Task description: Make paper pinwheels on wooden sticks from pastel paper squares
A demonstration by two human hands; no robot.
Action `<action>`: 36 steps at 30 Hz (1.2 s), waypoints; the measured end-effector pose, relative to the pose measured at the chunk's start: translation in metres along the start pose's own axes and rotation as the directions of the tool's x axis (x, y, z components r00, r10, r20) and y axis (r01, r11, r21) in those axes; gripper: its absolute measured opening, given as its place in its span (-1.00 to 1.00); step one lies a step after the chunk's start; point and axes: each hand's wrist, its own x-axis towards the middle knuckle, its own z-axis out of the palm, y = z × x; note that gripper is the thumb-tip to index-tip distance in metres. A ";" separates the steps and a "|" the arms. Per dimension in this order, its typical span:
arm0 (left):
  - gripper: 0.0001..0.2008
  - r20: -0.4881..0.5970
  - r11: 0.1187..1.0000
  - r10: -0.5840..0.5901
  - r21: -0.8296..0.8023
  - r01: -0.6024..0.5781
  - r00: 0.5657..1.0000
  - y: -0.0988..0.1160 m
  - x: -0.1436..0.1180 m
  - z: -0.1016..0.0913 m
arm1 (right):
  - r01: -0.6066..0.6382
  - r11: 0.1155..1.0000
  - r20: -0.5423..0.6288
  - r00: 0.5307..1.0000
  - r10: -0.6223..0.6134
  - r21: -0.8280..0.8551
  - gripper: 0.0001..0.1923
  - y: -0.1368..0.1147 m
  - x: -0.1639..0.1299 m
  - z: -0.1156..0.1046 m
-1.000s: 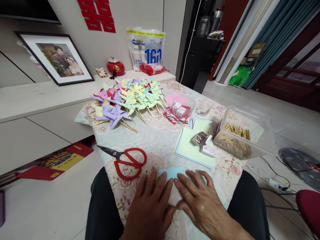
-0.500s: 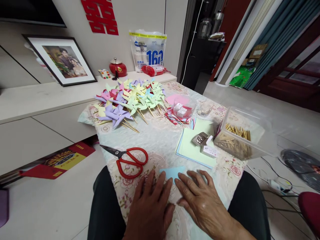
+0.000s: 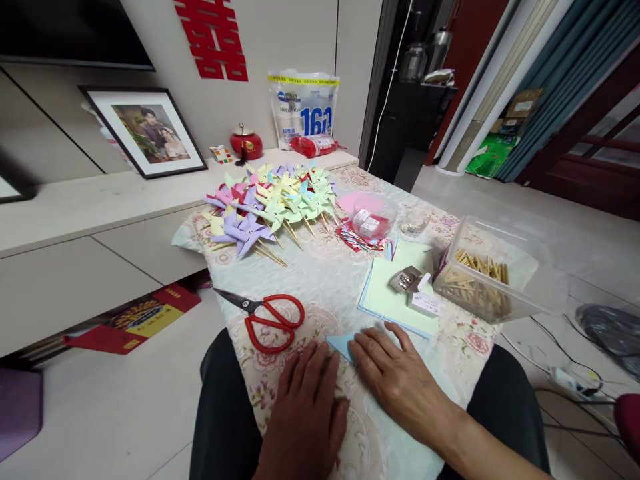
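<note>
- A narrow tabletop (image 3: 320,280) draped in a pale floral cloth runs from the person's lap toward a low white cabinet ledge (image 3: 100,200), which carries a black-framed photograph (image 3: 150,132), a red lidded jar (image 3: 246,141) and a white-and-blue plastic bag (image 3: 304,110).
- At 12 o'clock lies a heap of pastel paper pinwheels on wooden sticks (image 3: 273,203); at 10 o'clock, red-handled scissors (image 3: 267,317); at 2 o'clock, a stack of light green paper sheets (image 3: 387,297) beside a clear plastic tub of wooden sticks (image 3: 483,283).
- The light blue paper sheet (image 3: 343,343) lies flat at the near edge, one pointed corner showing between the hands, the rest covered.
- The left hand (image 3: 305,413) and right hand (image 3: 400,383) lie spread, palms down, pressing on it.
</note>
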 end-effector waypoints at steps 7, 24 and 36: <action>-0.61 -0.004 0.965 -0.213 -0.155 0.210 0.977 -0.010 -0.006 -0.007 | 0.061 0.996 -0.082 0.995 -0.056 0.058 -0.73 0.013 0.021 0.005; -0.64 0.021 0.733 -0.472 -0.547 0.405 0.882 -0.013 -0.011 -0.006 | 0.212 0.968 -0.135 0.972 -0.194 0.136 -0.76 0.024 0.038 0.000; -0.52 0.800 -0.754 -0.273 -0.523 0.397 0.535 0.001 0.038 -0.027 | 0.034 0.620 0.060 0.990 -0.130 0.784 -0.72 0.003 0.083 -0.050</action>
